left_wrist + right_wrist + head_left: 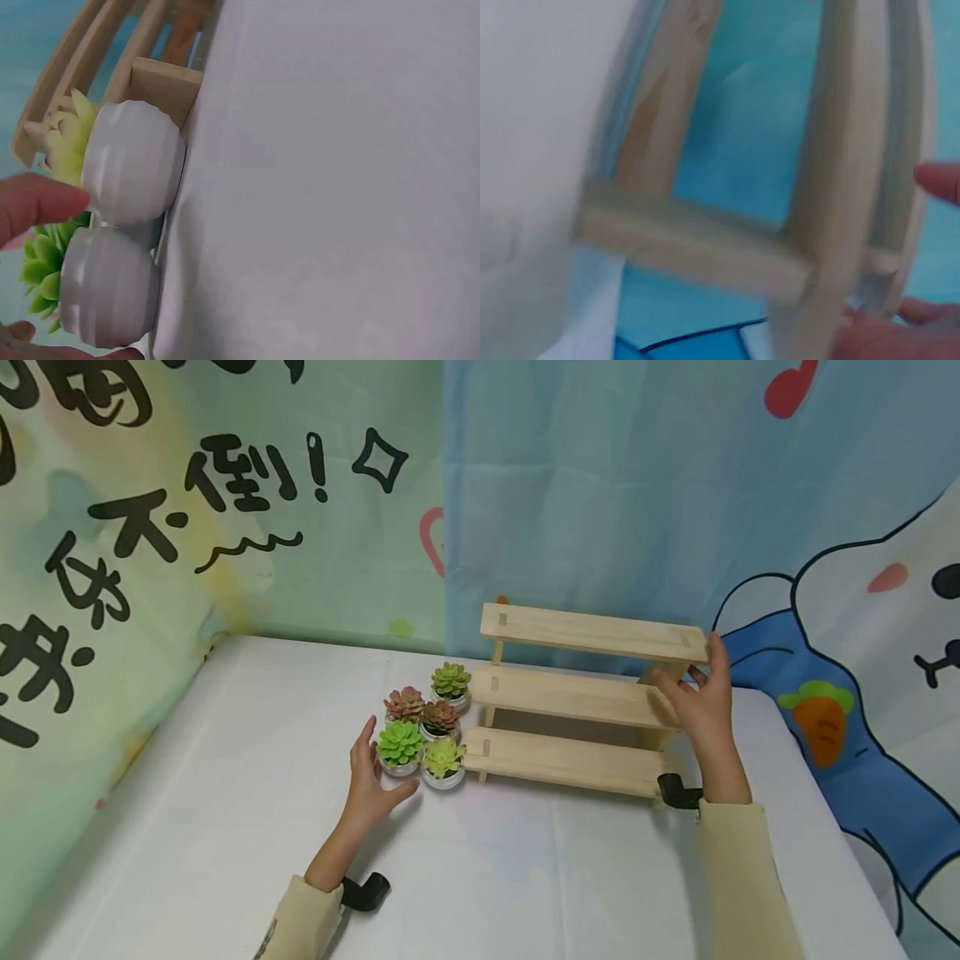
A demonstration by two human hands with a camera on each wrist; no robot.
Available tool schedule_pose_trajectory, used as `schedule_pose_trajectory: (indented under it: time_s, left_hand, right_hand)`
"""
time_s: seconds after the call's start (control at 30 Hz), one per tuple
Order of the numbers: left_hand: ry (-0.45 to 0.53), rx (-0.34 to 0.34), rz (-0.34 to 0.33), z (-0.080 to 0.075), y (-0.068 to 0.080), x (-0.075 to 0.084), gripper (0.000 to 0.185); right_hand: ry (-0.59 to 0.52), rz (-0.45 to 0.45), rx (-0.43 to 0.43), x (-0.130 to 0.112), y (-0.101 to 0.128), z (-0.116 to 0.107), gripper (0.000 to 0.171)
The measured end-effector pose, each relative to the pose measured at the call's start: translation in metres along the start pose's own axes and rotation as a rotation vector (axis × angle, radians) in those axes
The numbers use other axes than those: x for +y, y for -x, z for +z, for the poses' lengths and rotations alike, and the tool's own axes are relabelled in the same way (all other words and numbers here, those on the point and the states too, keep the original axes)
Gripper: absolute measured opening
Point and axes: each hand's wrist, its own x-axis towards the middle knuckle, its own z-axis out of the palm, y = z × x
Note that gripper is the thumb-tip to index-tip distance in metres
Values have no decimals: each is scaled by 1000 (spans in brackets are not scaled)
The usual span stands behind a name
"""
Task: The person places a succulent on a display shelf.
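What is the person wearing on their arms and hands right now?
Both hands are bare: no gloves or rings show on the left hand or the right hand. Each arm wears a pale cream long sleeve ending at the wrist. A black L-shaped camera mount is strapped under each wrist.

Both arms wear pale beige long sleeves [738, 868]; a black camera mount [365, 892] is strapped at each wrist.

Perhaps a staged tabletop [225, 827], cartoon backdrop [675, 485]
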Motion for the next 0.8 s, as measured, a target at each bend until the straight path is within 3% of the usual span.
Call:
schedule_pose_trajectory:
  time_s: [0.1, 0.23, 0.4, 0.57, 0.8]
  left_hand:
    - [49, 5, -35, 1, -3, -2, 97]
    - [60, 7, -41, 0, -8, -5, 88]
    - [27, 18, -21, -2, -11, -8, 80]
    - [-12, 48, -37, -2, -13, -6, 76]
    - [-16, 95, -156, -1, -12, -4, 68]
  right_hand:
    - [43, -9, -49, 10, 1, -5, 88]
    - [129, -100, -105, 23, -1, -12, 91]
    - [115, -185, -114, 32, -2, -15, 93]
    - [62, -165, -109, 34, -2, -15, 92]
    - [32, -131, -98, 34, -3, -12, 90]
